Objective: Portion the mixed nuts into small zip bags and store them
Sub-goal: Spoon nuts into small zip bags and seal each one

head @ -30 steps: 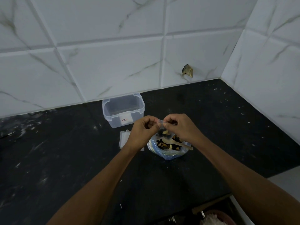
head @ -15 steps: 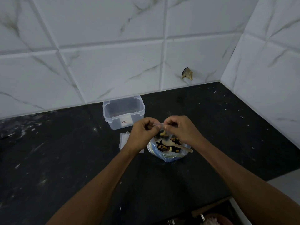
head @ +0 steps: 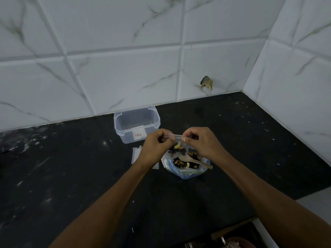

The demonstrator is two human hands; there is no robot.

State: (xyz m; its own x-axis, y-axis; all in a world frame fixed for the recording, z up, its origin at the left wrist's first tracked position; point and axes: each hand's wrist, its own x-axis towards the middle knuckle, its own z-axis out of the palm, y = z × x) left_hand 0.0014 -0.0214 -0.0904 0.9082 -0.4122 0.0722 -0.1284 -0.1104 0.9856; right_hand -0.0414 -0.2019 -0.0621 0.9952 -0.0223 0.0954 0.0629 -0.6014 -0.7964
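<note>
Both hands, the left hand (head: 157,145) and right hand (head: 200,142), pinched the small zip bag's (head: 176,145) top edge, fingers curled, above the bench (head: 71,176).

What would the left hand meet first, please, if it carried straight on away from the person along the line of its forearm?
Probably the clear plastic box: the left hand, pinching the small zip bag, points up and slightly right toward the box's near right corner. Depth is unclear, so it might pass just beside it and reach the tiled wall.
</note>
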